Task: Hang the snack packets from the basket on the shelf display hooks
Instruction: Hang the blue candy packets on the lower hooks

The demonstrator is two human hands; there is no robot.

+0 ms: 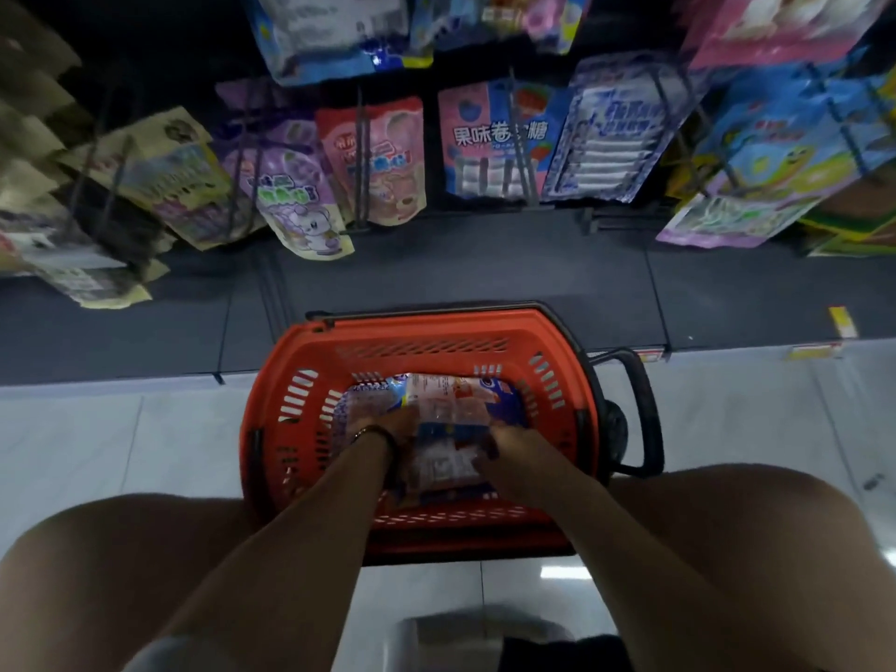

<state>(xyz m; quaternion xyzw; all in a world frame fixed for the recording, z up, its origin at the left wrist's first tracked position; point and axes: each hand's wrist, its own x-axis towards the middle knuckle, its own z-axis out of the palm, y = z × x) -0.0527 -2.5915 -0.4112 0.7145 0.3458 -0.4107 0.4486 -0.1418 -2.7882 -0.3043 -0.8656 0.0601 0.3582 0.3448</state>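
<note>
We crouch over a red basket (271, 395) that stands on the pale tiled floor (121, 438), between our bare knees (121, 574) and just before the dark shelf base (436, 269). The basket's black handle (645, 414) sticks out on its right side. Above the base, rows of hanging packets (489, 138) in pink, purple and blue crowd the hooks (361, 162), and the dark wire arms jut out towards us over their faces. The row is blurred towards the left edge.

The snack packets (451, 395) lie in a pile inside the basket, blue and white with clear windows. Both our forearms reach down over the near rim. Our left hand (388, 431), with a dark band (376, 431) at the wrist, rests on the left part of the pile. Its fingers are lost in blur against the wrappers, so we cannot tell how far they are open. Our right hand (509, 441) has its fingers curled round the right edge of the top packets and grips them.
</note>
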